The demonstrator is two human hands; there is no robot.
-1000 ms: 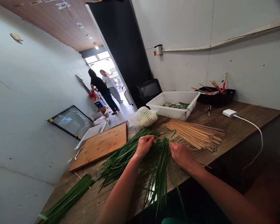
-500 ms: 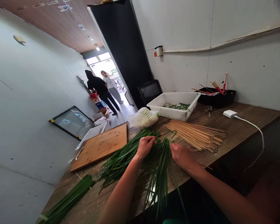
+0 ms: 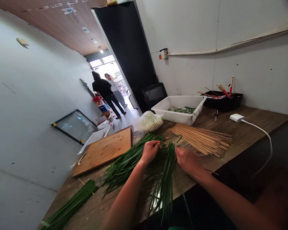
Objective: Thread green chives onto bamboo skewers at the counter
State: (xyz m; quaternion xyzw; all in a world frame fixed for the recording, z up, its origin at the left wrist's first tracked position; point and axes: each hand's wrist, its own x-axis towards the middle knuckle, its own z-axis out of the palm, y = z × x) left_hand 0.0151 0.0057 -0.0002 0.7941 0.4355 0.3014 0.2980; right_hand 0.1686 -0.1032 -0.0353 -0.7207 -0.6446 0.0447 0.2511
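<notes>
My left hand [image 3: 151,150] is closed in a pinch on the pointed end of a bamboo skewer [image 3: 165,143]. On the other side of a hanging row of green chives [image 3: 167,179], my right hand [image 3: 186,159] grips the same skewer, whose far end pokes out below my wrist. The chives are threaded on the skewer by their upper ends, and their leaves droop over the table edge. A loose heap of chives [image 3: 127,166] lies beside my left forearm. Farther left rests a finished-looking bunch of chives [image 3: 72,204] with a stick through it.
A fan of bare skewers [image 3: 203,139] lies right of my hands. Behind are a white tub [image 3: 194,118] with chive scraps, a netted vegetable [image 3: 150,121] and a black bin [image 3: 224,103]. A cutting board [image 3: 105,151] lies left; a white charger [image 3: 237,118] sits right. Two people [image 3: 108,92] stand by the doorway.
My hands and the chives stay nearly in place. The view shifts slightly, and the person in black by the doorway has changed posture a little.
</notes>
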